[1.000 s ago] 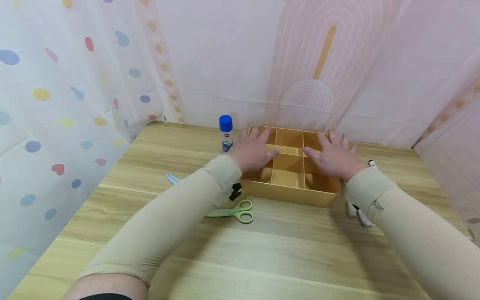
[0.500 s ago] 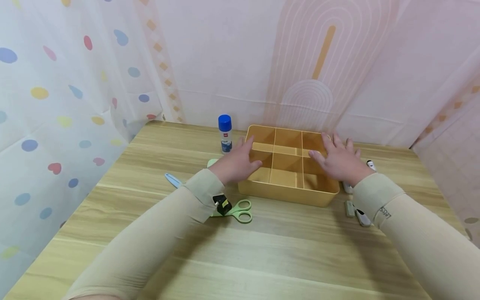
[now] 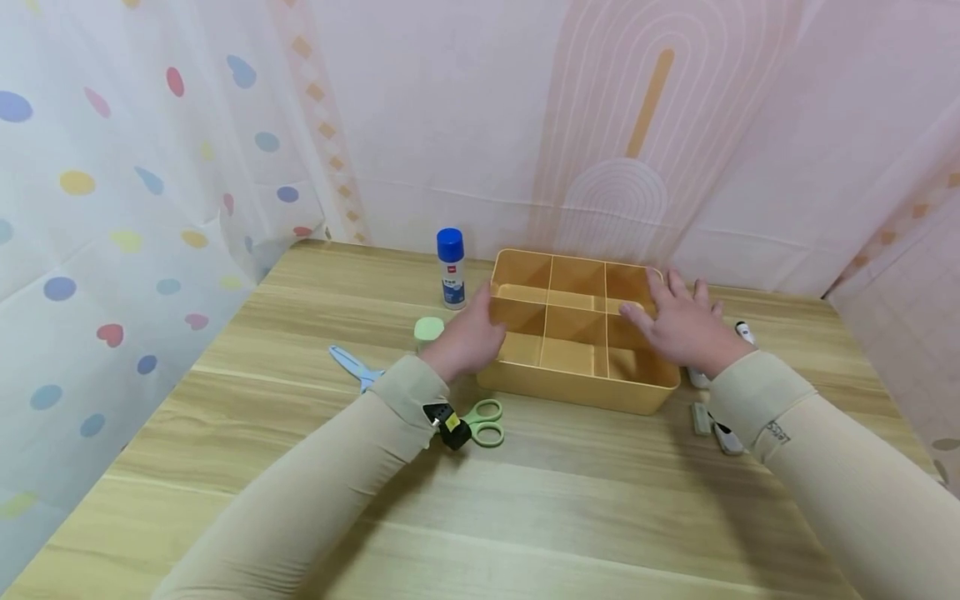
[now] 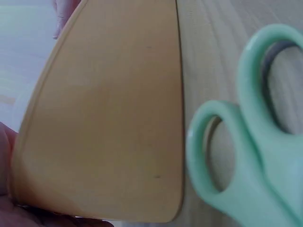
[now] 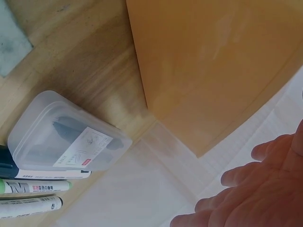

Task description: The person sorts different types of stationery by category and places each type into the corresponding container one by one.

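Note:
An orange divided tray (image 3: 577, 392) sits at the middle back of the wooden table. My left hand (image 3: 467, 340) lies against the tray's left outer wall, its thumb up by the rim. The left wrist view shows that wall (image 4: 109, 118) close up, with skin at its lower left corner. My right hand (image 3: 678, 323) rests flat with spread fingers over the tray's right rim and right compartments. In the right wrist view the right hand (image 5: 255, 198) hovers beside the tray's corner (image 5: 213, 56). Neither hand holds anything.
Green scissors (image 3: 483, 423) lie in front of the tray's left corner, blue scissors (image 3: 352, 365) farther left. A green round piece (image 3: 429, 327) and a blue-capped glue bottle (image 3: 451, 268) stand left of the tray. Right of it lie markers (image 5: 33, 194), a clear small box (image 5: 66, 137) and a stapler (image 3: 723, 435).
My left hand has drawn back from over the tray's compartments to its left outer wall, uncovering the green round piece. The right hand has slid a little to the right.

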`<state>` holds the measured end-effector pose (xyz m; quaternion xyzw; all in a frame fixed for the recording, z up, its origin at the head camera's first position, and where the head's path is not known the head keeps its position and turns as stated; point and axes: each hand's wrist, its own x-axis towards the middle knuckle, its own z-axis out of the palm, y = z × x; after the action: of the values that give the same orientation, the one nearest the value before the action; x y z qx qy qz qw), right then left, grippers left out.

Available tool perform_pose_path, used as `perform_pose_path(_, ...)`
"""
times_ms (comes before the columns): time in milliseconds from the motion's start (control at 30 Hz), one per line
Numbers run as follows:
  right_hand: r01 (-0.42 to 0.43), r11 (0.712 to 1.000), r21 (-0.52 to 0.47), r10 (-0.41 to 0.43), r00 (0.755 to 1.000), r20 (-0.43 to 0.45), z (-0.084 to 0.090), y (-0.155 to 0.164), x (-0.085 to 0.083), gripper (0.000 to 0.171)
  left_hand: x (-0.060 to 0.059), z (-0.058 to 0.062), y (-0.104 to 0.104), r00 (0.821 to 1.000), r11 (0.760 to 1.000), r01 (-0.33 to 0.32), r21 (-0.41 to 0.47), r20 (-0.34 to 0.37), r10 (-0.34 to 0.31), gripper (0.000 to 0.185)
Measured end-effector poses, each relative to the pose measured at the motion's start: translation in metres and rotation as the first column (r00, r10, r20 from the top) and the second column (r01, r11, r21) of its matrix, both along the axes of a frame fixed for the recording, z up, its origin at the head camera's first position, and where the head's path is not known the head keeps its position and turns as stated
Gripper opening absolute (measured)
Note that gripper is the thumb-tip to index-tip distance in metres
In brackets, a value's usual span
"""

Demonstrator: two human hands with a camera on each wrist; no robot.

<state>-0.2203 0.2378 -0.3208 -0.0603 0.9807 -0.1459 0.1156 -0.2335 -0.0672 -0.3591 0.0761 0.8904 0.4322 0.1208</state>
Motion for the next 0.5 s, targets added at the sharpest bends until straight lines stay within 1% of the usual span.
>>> perform_pose_path(100,0.002,1.0,0.0,-0.002,1.0,0.004,0.001,0.001,0.001,0.092,0.002,-0.003,0.001,0.998,0.998,-0.037,0.043,0.042,0.035,0.083)
perform_pose_path(233,0.002,1.0,0.002,-0.002,1.0,-0.001,0.001,0.003,0.003,0.093,0.003,-0.007,0.001,0.996,0.994,-0.066,0.092,0.065,0.06,0.088)
perform_pose_path(333,0.004,1.0,-0.007,-0.004,1.0,-0.001,0.0,0.006,0.005,0.093,0.004,-0.012,0.001,0.994,0.988,-0.089,0.129,0.077,0.08,0.086)
perform_pose_path(467,0.013,0.999,-0.033,-0.012,1.0,0.007,0.001,0.011,0.01,0.095,0.005,-0.016,0.003,0.987,0.973,-0.136,0.188,0.106,0.117,0.081)
perform_pose_path(500,0.015,0.999,-0.04,-0.015,1.0,0.011,0.001,0.012,0.011,0.094,0.006,-0.016,0.004,0.984,0.97,-0.152,0.19,0.12,0.13,0.08)
